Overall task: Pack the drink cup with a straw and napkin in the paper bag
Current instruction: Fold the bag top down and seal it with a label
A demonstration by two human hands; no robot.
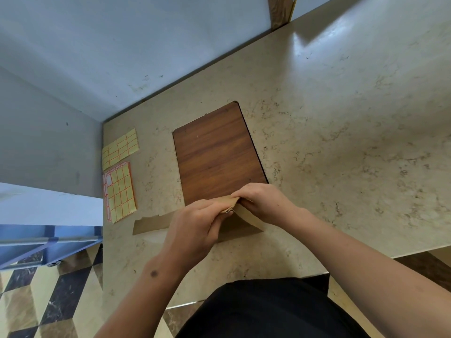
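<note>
Left edge of frame: a blue metal frame (48,242) over chequered floor tiles (48,301), off the counter and clear of the work.

Left of centre, two sheets of yellow labels: upper label sheet (120,148) and lower label sheet (120,191), both flat on the marble counter (341,142) against its left edge, well apart from the hands.

Centre: wooden board (217,154), flat on the counter, its near edge partly under the bag and the hands.

Lower centre: paper bag (151,224), brown, lying flat and unopened, its long edge running left to right across the counter. It probably lies flat here so that its mouth can be worked apart.

Left hand (195,228): fingers curled, pinching the bag's upper edge at the middle.

Right hand (263,203): fingers curled, pinching the same edge just beside the left hand; the two touch or nearly touch. The grip suggests the layers are being separated to open the bag.

Drink cup, straw, napkin: none visible in this view.

Obstacles: none near the bag; the board's surface behind it lies free for standing it up.
</note>
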